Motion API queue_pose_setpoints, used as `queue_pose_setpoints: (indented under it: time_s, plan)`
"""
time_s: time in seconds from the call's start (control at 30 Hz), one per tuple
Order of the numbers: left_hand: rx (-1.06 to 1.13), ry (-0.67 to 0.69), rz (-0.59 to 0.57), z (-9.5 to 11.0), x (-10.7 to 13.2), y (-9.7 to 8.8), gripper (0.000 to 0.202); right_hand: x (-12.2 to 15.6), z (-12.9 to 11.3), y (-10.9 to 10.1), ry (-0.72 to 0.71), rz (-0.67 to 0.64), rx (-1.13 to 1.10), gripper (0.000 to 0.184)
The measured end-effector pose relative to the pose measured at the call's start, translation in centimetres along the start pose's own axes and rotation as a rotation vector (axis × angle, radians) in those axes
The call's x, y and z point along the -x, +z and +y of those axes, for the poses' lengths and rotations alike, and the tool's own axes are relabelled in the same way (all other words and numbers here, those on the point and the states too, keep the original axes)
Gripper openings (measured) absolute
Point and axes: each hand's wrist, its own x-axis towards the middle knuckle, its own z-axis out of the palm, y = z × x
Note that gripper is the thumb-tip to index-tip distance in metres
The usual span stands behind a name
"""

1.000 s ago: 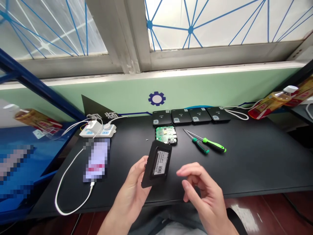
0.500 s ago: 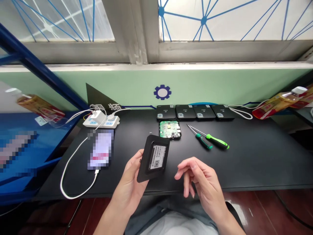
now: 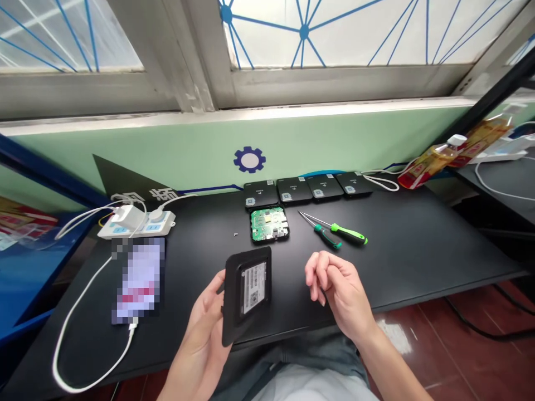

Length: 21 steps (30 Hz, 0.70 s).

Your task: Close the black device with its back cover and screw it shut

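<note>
Black device cover (image 3: 246, 295) turned in left hand (image 3: 200, 340); right hand (image 3: 338, 284) curled tighter.

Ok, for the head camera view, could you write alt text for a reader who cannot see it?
A person's left hand holds a black device casing with a printed label, while the empty right hand curls beside it. Ahead on a black table lie a green circuit board and two screwdrivers.
</note>
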Motion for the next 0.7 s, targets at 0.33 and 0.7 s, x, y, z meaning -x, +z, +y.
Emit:
queue_pose_setpoints:
  time_s: [0.33, 0.7]
  plan:
    - [-0.031, -0.06, -0.098, 0.7, 1.0, 5.1, 0.068, 0.1, 0.6, -0.3, -0.082, -0.028, 0.26, 0.033]
    - [-0.001, -0.117, 0.023, -1.4, 0.7, 4.7, 0.06, 0.7, -1.1, 1.1, -0.438, -0.304, 0.988, 0.122]
